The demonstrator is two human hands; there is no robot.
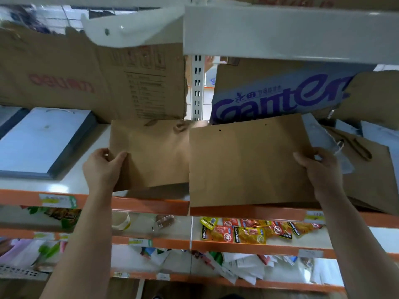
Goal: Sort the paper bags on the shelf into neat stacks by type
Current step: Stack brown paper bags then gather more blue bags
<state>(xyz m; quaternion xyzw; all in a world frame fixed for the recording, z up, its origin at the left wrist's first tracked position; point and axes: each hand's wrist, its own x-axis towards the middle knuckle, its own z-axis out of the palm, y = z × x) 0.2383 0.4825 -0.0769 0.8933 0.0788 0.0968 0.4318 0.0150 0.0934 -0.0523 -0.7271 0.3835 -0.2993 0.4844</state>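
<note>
Two flat brown paper bags lie side by side on the white shelf (71,186) with its orange front edge. My left hand (103,169) grips the left edge of the left brown bag (151,154), thumb on top. My right hand (321,169) grips the right edge of the right brown bag (246,162), which overlaps the left one and overhangs the shelf front. A stack of white and grey bags (43,141) sits at the far left. At the right, more brown bags with twisted handles (367,173) and pale grey ones (330,143) lie in a loose heap.
Flattened cardboard boxes (86,74) and a purple-printed carton (280,91) stand behind the bags. A white upper shelf (280,33) hangs close overhead. Lower shelves hold snack packets (248,231) and loose papers (237,268).
</note>
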